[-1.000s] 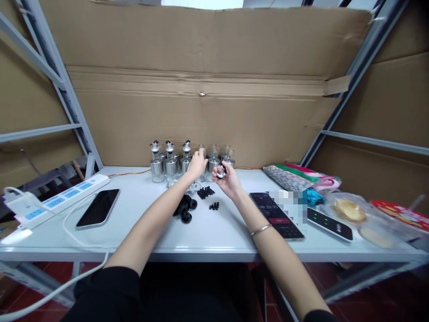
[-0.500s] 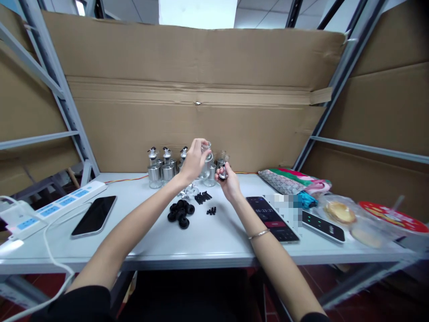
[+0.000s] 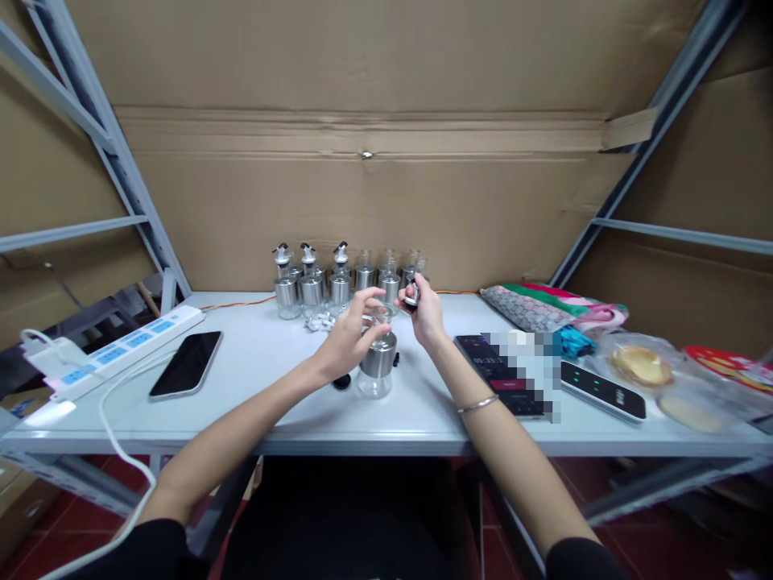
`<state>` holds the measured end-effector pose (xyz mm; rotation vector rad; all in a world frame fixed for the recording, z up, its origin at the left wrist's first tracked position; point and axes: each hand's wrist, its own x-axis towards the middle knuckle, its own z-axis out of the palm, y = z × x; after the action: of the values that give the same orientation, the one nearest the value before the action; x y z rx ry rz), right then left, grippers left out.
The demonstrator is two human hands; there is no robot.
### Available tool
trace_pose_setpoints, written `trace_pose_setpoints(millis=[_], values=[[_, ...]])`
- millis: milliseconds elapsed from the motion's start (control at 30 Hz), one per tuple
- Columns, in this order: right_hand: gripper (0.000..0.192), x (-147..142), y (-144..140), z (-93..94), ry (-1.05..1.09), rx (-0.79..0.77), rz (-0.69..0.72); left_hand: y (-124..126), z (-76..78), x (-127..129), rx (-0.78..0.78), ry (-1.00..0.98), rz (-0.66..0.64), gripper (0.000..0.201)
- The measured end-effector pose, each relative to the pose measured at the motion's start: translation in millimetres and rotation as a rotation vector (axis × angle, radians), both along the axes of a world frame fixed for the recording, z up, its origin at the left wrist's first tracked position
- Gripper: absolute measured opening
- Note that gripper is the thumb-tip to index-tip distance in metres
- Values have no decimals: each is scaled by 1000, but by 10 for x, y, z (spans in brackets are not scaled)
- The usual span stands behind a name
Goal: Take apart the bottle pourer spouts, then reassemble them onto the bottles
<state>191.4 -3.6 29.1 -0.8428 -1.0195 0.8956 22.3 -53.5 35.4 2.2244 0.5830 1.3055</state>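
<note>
My left hand [image 3: 349, 336] grips the neck of a small glass bottle with a steel band [image 3: 376, 364], which stands on the white table [image 3: 278, 403] in front of me. Just above and to the right of it, my right hand [image 3: 427, 310] holds a small metal pourer cap [image 3: 412, 296]. A black rubber ring [image 3: 341, 382] peeks out under my left wrist. At the back stands a row of the same bottles [image 3: 338, 282]; the left three have pourer tops, the right ones are uncapped.
A dark phone [image 3: 186, 364] and a white power strip [image 3: 114, 351] lie at the left. To the right are a phone showing a timer [image 3: 489, 374], a black device [image 3: 597, 391], folded cloth [image 3: 543, 310] and bagged food [image 3: 643, 369]. Cardboard walls the back.
My left hand took one uncapped bottle from the back row, lifted it and set it down on the table near me. My right hand stayed close by with the cap.
</note>
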Motion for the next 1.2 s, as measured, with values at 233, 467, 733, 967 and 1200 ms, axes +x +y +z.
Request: trace_pose_setpoints(millis=[233,467,733,967,1200], values=[[30,-108,-64,113,72,154,112,38,-70,-31,-6,43,-10,39],[37,-302,-420,416,-244,316,139,104,-62,30,-183,-67,-117,30],[39,-295,-460,372,-415,357,215,118,-169,91,-268,-253,-228,39],[36,-284,-516,412,-453,341,235,114,-198,95,-302,-313,-234,43],[30,-264,-521,334,-543,318,252,149,-220,116,-233,-363,-258,41]])
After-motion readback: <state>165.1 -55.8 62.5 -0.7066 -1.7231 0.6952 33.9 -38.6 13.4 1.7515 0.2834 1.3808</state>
